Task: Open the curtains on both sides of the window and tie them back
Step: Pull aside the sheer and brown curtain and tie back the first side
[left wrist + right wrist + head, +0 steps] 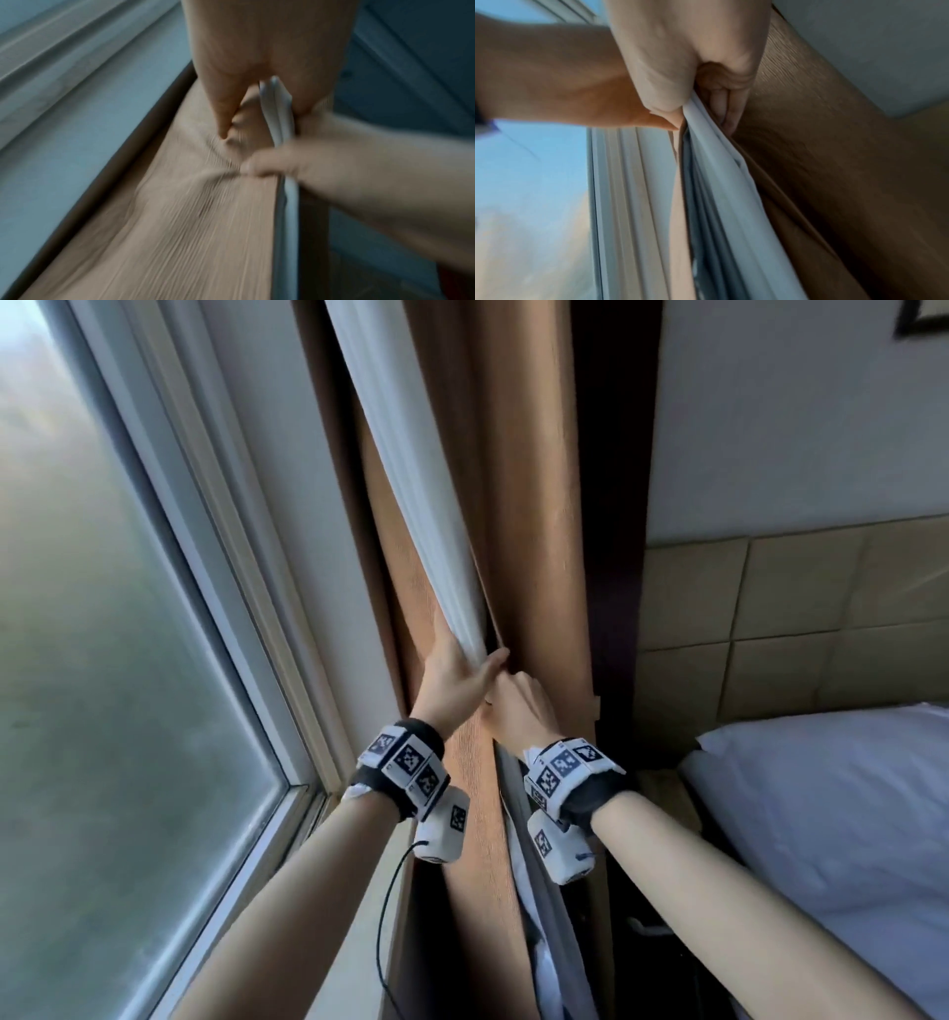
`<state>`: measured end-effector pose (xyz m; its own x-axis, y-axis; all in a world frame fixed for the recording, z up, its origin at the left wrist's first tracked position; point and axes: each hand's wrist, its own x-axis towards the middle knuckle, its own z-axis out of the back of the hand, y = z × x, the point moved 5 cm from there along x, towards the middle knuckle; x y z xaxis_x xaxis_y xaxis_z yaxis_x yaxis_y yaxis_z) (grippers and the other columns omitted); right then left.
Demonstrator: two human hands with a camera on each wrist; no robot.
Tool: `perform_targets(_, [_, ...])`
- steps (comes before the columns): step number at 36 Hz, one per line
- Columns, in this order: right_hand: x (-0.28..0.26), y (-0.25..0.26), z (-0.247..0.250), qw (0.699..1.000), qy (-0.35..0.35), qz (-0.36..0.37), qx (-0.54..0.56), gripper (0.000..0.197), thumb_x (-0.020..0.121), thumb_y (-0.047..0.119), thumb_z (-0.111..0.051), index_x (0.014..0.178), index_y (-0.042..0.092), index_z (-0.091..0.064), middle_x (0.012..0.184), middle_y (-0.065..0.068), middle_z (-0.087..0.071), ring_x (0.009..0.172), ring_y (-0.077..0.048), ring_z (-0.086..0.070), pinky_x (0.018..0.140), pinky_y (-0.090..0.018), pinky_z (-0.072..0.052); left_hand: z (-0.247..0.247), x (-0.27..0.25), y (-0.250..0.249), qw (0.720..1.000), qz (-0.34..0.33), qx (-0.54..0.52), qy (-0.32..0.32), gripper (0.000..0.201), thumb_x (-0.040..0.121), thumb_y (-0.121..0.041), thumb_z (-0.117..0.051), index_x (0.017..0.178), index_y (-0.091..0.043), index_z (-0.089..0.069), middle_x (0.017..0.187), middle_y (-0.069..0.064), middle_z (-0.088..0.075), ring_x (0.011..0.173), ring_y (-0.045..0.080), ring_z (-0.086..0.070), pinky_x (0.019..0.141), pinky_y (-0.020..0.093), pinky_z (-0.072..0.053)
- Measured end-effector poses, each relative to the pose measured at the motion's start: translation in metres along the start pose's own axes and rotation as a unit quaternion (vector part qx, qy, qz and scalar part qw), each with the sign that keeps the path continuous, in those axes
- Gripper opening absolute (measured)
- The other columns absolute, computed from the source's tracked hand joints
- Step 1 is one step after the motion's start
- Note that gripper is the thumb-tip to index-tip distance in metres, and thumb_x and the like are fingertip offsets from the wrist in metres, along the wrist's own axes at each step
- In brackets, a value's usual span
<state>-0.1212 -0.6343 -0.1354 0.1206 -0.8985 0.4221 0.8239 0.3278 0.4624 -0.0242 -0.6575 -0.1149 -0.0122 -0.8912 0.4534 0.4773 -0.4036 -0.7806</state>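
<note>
The brown curtain (524, 505) with its white lining (411, 480) hangs gathered into a bundle at the right side of the window (102, 660). My left hand (457, 670) wraps round the bundle from the left, thumb across the front. Just right of it, touching, my right hand (518, 706) grips the same folds. In the left wrist view my left hand (218, 91) holds brown fabric and lining (280, 113) while my right hand (347, 162) pinches the cloth. In the right wrist view my right hand's curled fingers (729, 109) clamp the lining (718, 162). No tie-back can be made out for sure.
The window frame and sill (303, 814) run along the left. A bed with a white pillow (847, 803) and a padded tan headboard (796, 618) stands close on the right. A dark gap lies between curtain and bed.
</note>
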Motion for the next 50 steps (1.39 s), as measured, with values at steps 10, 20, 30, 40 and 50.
perform_targets(10, [0.0,-0.008,0.001,0.996,-0.005,-0.05,0.074,0.032,0.086,0.015,-0.049,0.115,0.005,-0.059,0.102,-0.022,-0.066,0.097,-0.041,-0.061,0.076,-0.038,-0.053,-0.011,-0.007,0.005,0.994,-0.029,-0.028,-0.097,0.082,0.086,-0.018,-0.062,0.15,-0.02,-0.01,0.102,0.001,-0.063,0.091,0.018,-0.062,0.079,0.026,-0.049])
perform_targets(20, [-0.005,-0.019,-0.004,0.971,0.119,-0.054,0.199,0.028,0.08,0.021,-0.066,0.108,0.019,-0.067,0.074,0.016,-0.063,0.071,-0.002,-0.056,0.064,-0.016,-0.042,-0.003,-0.014,-0.003,0.989,-0.122,0.053,-0.058,0.101,0.079,0.009,-0.039,0.136,-0.066,-0.004,0.098,-0.011,-0.048,0.079,0.003,-0.053,0.079,0.012,-0.042])
perform_targets(30, [-0.016,-0.043,-0.009,0.995,0.04,-0.06,0.072,0.048,0.089,0.011,-0.044,0.13,0.032,-0.055,0.102,-0.01,-0.067,0.093,-0.022,-0.064,0.088,-0.036,-0.053,-0.001,0.001,0.009,0.983,-0.047,0.118,-0.134,0.027,0.082,0.0,-0.049,0.093,-0.004,-0.073,0.111,0.019,-0.057,0.101,0.033,-0.056,0.088,0.018,-0.035])
perform_targets(40, [-0.012,-0.034,-0.022,0.998,0.026,-0.037,0.039,0.038,0.089,0.008,-0.043,0.12,0.022,-0.059,0.106,-0.015,-0.067,0.099,-0.035,-0.06,0.085,-0.034,-0.046,-0.018,0.006,-0.009,0.999,0.034,-0.004,-0.016,0.056,0.087,-0.057,-0.049,0.067,-0.006,-0.061,0.079,0.003,-0.058,0.077,0.013,-0.052,0.067,0.023,-0.035])
perform_targets(50, [-0.036,-0.054,-0.061,0.988,0.07,-0.088,-0.104,0.054,0.084,0.039,-0.056,0.131,0.015,-0.041,0.11,-0.016,-0.063,0.101,-0.037,-0.061,0.084,-0.043,-0.048,-0.007,0.016,-0.002,0.985,0.014,0.14,-0.104,0.02,0.085,-0.012,-0.048,0.068,-0.002,-0.051,0.085,0.018,-0.058,0.078,0.033,-0.055,0.064,0.033,-0.04])
